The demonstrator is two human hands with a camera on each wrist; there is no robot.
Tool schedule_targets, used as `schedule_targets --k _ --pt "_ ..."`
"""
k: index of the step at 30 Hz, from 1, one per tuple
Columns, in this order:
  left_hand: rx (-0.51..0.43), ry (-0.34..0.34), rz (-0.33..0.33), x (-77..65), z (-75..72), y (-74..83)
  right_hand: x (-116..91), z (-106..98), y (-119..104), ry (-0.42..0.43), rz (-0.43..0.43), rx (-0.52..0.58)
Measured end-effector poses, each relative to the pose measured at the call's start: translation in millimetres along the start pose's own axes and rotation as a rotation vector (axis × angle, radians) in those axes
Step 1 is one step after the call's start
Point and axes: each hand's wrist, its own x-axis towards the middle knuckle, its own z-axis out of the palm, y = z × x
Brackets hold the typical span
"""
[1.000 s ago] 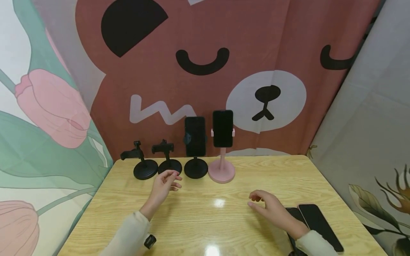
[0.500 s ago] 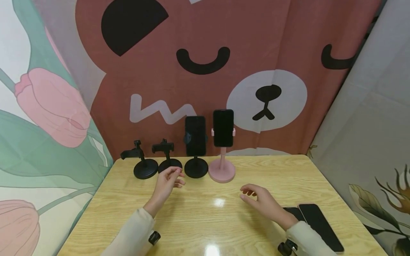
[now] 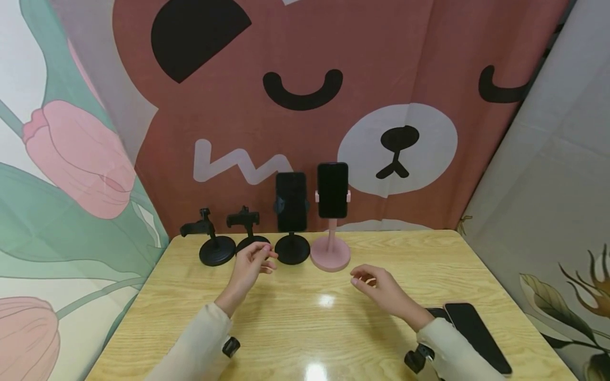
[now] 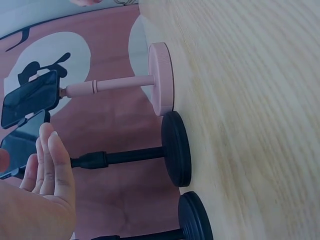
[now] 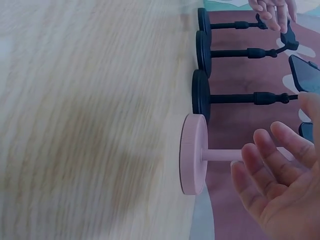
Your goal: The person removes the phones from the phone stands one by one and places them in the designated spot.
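Four phone stands is too high a count to give, so several stand in a row at the table's back. A pink phone stand (image 3: 331, 254) holds a black phone (image 3: 332, 190) upright. Left of it, a black phone stand (image 3: 292, 250) carries another dark phone (image 3: 291, 202). Two black stands without phones, an inner one (image 3: 243, 218) and an outer one (image 3: 216, 251), are farther left. My left hand (image 3: 247, 270), fingers loosely bent and holding nothing, hovers before the inner one and overlaps its base. My right hand (image 3: 381, 288), also holding nothing, hovers in front and right of the pink stand.
Two more phones lie at the table's right front: a pink-edged one (image 3: 478, 336) and a dark one (image 3: 438, 313) partly hidden by my right forearm. A curtain with a bear print (image 3: 305, 135) hangs right behind the wooden table (image 3: 286, 328).
My right hand has moved left and forward, toward the pink stand. My left hand has shifted slightly forward and right. The stands and phones stay in place.
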Motion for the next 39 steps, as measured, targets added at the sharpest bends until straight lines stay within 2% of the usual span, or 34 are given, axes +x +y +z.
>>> schedule_targets --k 7,15,23,30,39 --pt "0.010 -0.005 0.022 6.9 2.0 3.5 9.4 0.2 -5.7 0.003 0.001 0.018" --pt "0.006 -0.006 0.030 13.3 2.5 8.1 25.3 2.3 -13.5 0.004 -0.045 0.081" --pt "-0.003 -0.016 0.031 14.9 5.0 15.1 39.9 3.1 -17.1 -0.004 -0.007 0.183" --pt "-0.012 0.007 0.026 19.0 5.6 18.0 51.9 3.1 -24.8 -0.004 -0.021 0.198" --pt "0.007 -0.011 0.045 25.1 8.9 25.5 66.4 1.6 -41.9 0.009 -0.005 0.207"
